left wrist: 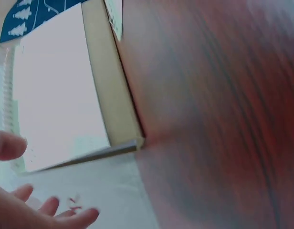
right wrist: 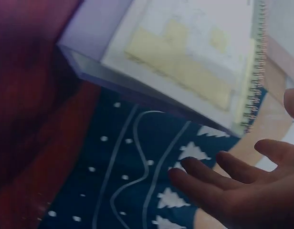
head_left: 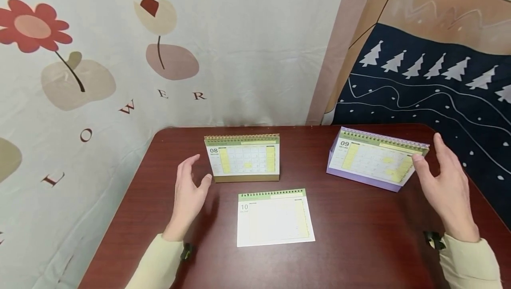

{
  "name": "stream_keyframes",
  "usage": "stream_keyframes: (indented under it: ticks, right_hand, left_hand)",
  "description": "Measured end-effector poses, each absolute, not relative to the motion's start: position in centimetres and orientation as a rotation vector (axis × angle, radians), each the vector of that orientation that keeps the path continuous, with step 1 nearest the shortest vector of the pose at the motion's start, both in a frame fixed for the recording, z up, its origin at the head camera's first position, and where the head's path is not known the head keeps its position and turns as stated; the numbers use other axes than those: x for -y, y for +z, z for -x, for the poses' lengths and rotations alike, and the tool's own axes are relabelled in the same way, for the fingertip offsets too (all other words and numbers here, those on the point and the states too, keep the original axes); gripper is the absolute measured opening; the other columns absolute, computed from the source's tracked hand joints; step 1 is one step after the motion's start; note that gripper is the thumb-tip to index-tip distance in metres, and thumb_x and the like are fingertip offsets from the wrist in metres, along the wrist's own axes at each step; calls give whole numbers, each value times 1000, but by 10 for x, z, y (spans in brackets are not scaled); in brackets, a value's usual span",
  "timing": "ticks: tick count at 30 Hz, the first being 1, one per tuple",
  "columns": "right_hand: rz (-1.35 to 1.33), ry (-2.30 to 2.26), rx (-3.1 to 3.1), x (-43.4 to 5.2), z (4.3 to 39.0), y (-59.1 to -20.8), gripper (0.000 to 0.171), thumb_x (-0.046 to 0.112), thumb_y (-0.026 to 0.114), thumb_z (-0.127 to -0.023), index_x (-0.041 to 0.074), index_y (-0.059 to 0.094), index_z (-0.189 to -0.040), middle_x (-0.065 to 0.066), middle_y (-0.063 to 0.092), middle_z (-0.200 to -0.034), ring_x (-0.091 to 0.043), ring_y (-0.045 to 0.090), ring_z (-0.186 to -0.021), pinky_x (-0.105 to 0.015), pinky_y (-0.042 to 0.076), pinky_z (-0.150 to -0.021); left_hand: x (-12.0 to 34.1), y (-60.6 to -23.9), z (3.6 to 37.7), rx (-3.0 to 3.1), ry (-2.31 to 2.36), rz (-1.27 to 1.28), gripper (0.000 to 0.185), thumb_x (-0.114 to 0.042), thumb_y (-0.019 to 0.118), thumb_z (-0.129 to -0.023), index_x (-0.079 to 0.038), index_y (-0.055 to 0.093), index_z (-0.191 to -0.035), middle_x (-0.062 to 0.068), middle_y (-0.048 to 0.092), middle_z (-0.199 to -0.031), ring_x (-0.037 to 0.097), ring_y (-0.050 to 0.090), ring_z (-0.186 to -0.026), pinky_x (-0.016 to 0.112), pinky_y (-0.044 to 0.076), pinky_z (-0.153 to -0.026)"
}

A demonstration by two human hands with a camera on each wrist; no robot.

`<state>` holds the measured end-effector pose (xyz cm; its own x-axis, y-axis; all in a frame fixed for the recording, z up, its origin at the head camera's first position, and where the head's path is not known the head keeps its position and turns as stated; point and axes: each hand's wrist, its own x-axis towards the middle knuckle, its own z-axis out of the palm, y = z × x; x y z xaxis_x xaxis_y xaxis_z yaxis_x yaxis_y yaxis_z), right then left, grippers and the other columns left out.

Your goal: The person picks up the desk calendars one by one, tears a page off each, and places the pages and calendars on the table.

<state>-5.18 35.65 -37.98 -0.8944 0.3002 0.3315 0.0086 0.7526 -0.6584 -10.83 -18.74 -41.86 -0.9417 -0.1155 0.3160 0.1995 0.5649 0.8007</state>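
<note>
The table (head_left: 359, 240) has a smooth, glossy finish, like polished wood. Desk calendar 08 (head_left: 244, 159) and desk calendar 09 (head_left: 369, 159) look made of paper and matt card; calendar sheet 10 (head_left: 275, 222) is smooth paper. The printed backdrop (head_left: 255, 72) seems creased cloth.

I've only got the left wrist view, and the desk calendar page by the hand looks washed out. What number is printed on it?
Observer: In the head view, the brown-based desk calendar shows 08.
Operator: Got it. The right hand is out of my picture; where is it?
Observer: The right hand is at the right end of the purple-based desk calendar, and the right wrist view shows a gap between them.
</note>
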Motion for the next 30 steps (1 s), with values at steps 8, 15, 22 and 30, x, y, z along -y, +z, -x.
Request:
stream_keyframes:
  ticks: [8,15,22,30]
  right_hand:
    - [354,1059,2547,-365,59,-393,67,37,46,-109,32,14,-167,-17,28,-167,-57,47,-131,-18,28,-113]
    - [395,1084,2525,-365,65,-397,62,39,46,-109,35,20,-166,-24,44,-156,-1,54,-123,-5,31,-92]
    - [418,1283,2414,-367,68,-398,55,35,42,-110,38,28,-163,-26,45,-142,13,52,-86,-1,44,-72]
    - [423,1454,2339,-367,72,-399,51,35,44,-110,33,36,-161,-13,44,-147,9,57,-90,-5,49,-74]
  left_hand:
    - [152,-415,94,2126,-1249,410,55,-1,66,-85,4,55,-139,18,51,-146,30,48,-137,36,36,-114]
    - [110,-407,88,2025,-1227,753,60,-12,59,-83,7,53,-140,29,49,-144,40,45,-139,38,33,-119]
    - [63,-397,83,2168,-1286,978,61,-20,59,-87,-4,50,-145,16,43,-154,33,50,-137,54,45,-108]
    - [22,-397,93,2457,-1418,1017,61,-39,51,-99,-12,45,-153,2,38,-160,22,44,-144,50,42,-111]
